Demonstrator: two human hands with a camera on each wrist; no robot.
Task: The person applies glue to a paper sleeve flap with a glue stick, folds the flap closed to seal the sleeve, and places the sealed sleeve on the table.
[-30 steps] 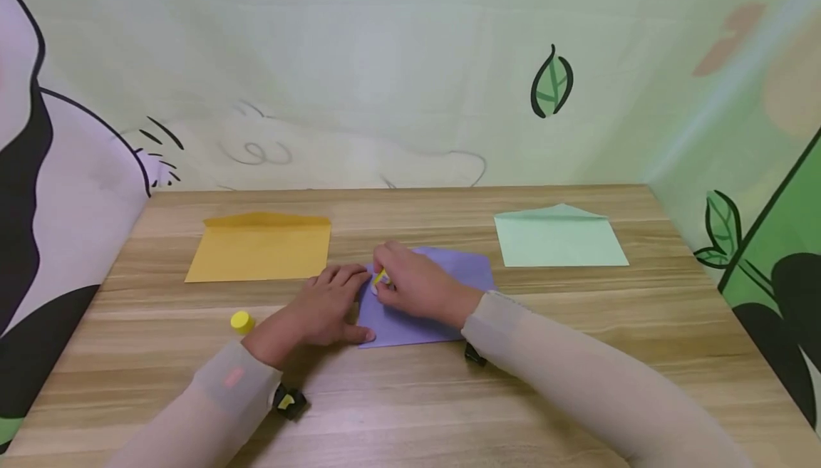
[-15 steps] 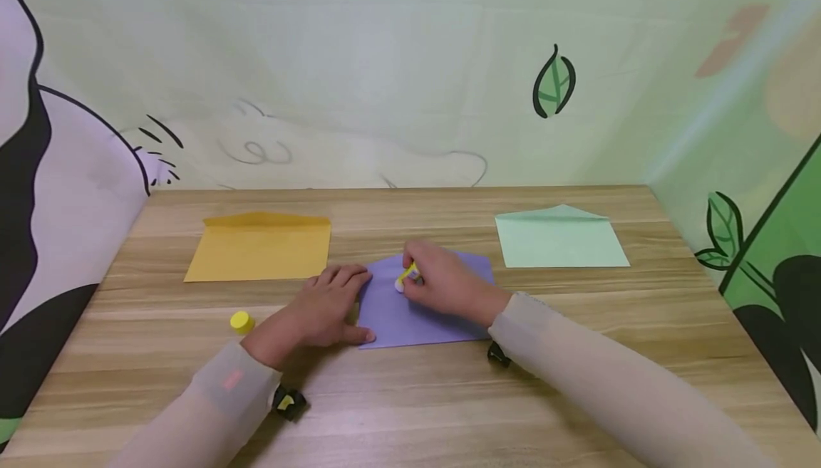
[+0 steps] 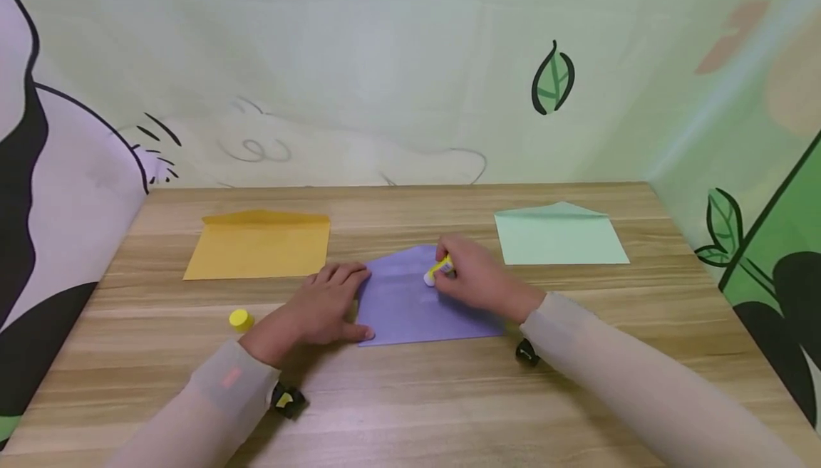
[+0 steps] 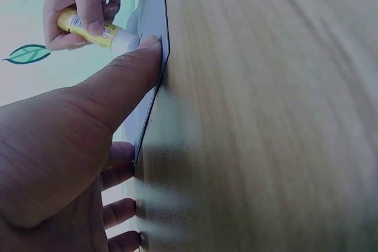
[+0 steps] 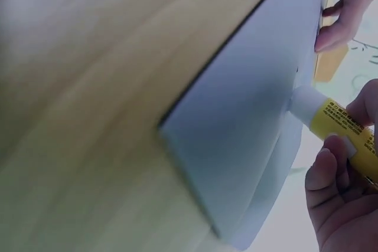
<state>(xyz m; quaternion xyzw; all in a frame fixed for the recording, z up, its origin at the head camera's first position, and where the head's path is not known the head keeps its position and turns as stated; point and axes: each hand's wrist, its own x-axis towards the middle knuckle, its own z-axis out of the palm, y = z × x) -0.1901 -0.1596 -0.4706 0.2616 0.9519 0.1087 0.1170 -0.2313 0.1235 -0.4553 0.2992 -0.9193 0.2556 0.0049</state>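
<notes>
A purple envelope (image 3: 400, 311) lies in the middle of the table with its flap (image 3: 410, 258) folded out toward the back. My right hand (image 3: 477, 276) grips a yellow glue stick (image 5: 342, 128), its white end against the envelope near the flap, as the right wrist view shows. My left hand (image 3: 327, 304) rests at the envelope's left edge, fingers spread. Its thumb presses on the near left corner in the left wrist view, and the other fingertips sit along the side. The yellow cap (image 3: 241, 320) stands on the table left of my left hand.
An orange-yellow envelope (image 3: 256, 247) lies at the back left of the wooden table (image 3: 410, 404), and a mint green envelope (image 3: 561, 240) at the back right. Both have raised flaps. A wall with painted leaves and animal shapes rises behind the table.
My right hand has slid the glue stick rightward across the envelope, from its left side to around the middle. My left hand has stayed at the left edge.
</notes>
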